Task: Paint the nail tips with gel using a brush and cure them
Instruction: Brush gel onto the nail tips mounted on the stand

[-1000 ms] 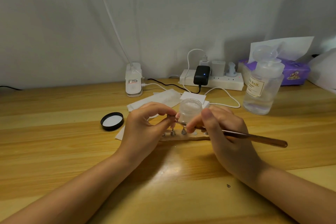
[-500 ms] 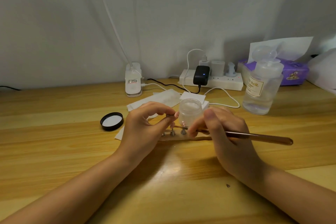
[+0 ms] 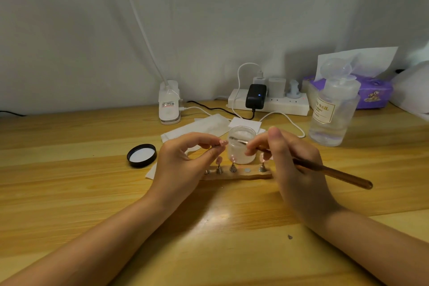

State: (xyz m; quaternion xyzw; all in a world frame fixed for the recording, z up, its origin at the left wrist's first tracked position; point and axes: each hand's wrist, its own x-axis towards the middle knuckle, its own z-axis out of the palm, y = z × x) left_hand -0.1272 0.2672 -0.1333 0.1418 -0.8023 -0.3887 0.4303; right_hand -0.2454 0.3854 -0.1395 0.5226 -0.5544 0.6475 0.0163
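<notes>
My left hand [image 3: 185, 158] pinches a pale pink nail tip [image 3: 223, 143] between thumb and forefinger, lifted above the wooden nail stand [image 3: 234, 175]. My right hand [image 3: 292, 160] grips a brown-handled brush [image 3: 334, 174] like a pen; its tip reaches over the rim of the open clear gel jar [image 3: 241, 145] behind the stand. Other pink tips stand on small metal holders along the stand. One holder spot on the stand shows only a bare round disc.
The jar's black lid [image 3: 141, 155] lies upside down to the left. White wipes [image 3: 199, 127] lie behind the jar. A clear liquid bottle [image 3: 330, 114], a purple tissue pack [image 3: 371, 93], a power strip [image 3: 269, 102] with cables and a white lamp base [image 3: 169, 102] line the back.
The brush has lifted from the stand, its tip now at the jar's rim. My left hand rose slightly with the nail tip, uncovering more of the stand.
</notes>
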